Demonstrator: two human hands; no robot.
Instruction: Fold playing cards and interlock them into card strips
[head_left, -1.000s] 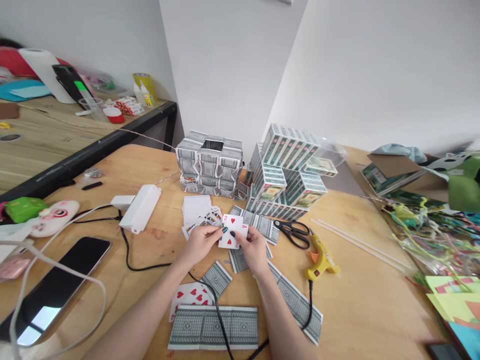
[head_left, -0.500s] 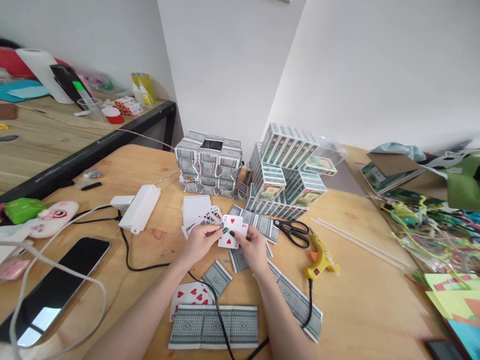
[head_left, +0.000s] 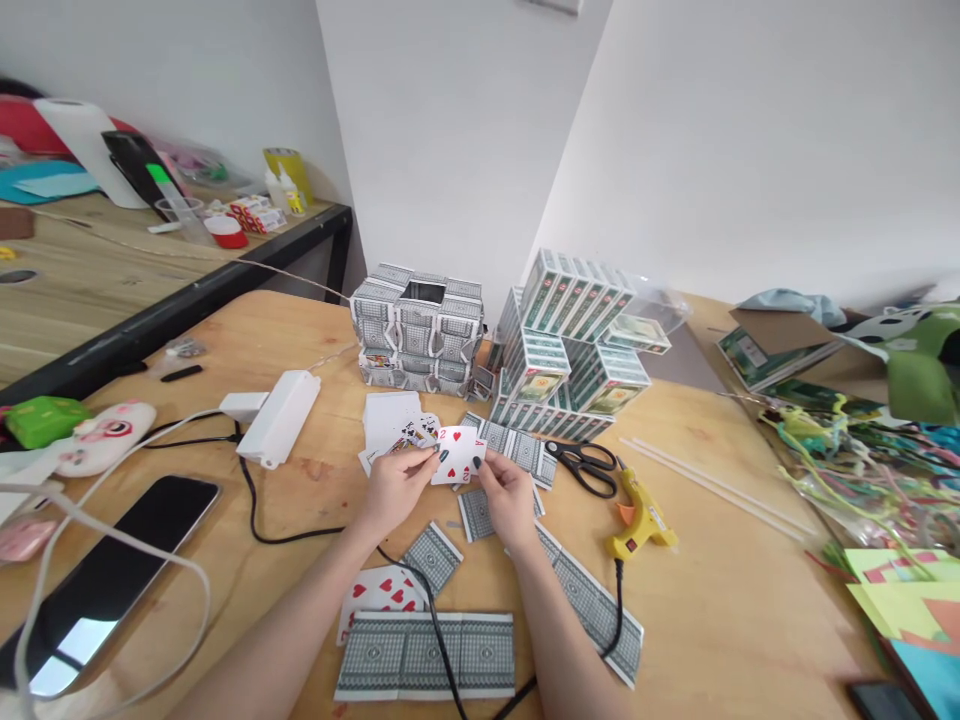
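My left hand (head_left: 401,488) pinches the left side of a two of hearts playing card (head_left: 454,462) above the table. With thumb and fingers closed, my right hand (head_left: 511,495) grips the right side, where the corner of an ace (head_left: 479,443) shows behind the two. Loose face-up cards (head_left: 394,420) lie beyond my left hand. Rows of joined, face-down cards (head_left: 517,448) are behind my right hand. Closer to me are a joined card strip (head_left: 424,655), a single folded card (head_left: 433,558) and red heart cards (head_left: 382,590).
A box-like structure of cards (head_left: 418,330) stands at the back beside stacked card packs (head_left: 570,345). Black scissors (head_left: 585,465) and a yellow glue gun (head_left: 639,515) lie to the right. A phone (head_left: 124,575) and white power block (head_left: 281,418) are left; a black cord crosses the front.
The two cards have spread slightly sideways and turned more level, showing less overlap. Both hands still hold them at nearly the same place.
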